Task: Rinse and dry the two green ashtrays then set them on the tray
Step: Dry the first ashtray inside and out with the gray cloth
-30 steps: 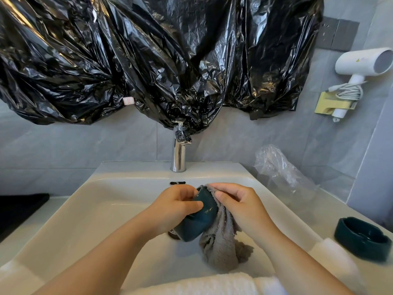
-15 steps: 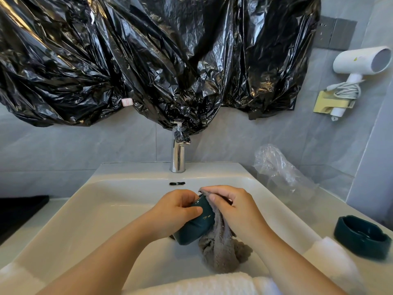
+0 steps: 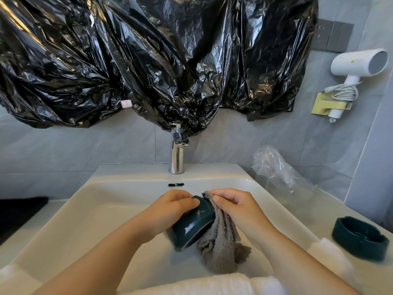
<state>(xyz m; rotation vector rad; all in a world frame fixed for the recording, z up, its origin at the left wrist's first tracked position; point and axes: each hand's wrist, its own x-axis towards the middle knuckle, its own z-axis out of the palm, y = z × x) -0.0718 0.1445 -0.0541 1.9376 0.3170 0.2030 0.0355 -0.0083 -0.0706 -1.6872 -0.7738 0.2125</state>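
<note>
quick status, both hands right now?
Left hand: grips the green ashtray, tilted over the sink.
Right hand: pinches the grey cloth against the ashtray's open side.

Left grip and right grip are bare, like both forearms.

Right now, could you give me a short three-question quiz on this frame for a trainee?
1. True or false: water runs from the tap.
2. Where is the spare ashtray? A on a tray; B on the counter right of the sink; C under the tap.
3. Fill in: the left hand grips the ashtray over the sink while the right hand holds a grey ____ against it.
Key: 1 false; 2 B; 3 cloth.
</note>
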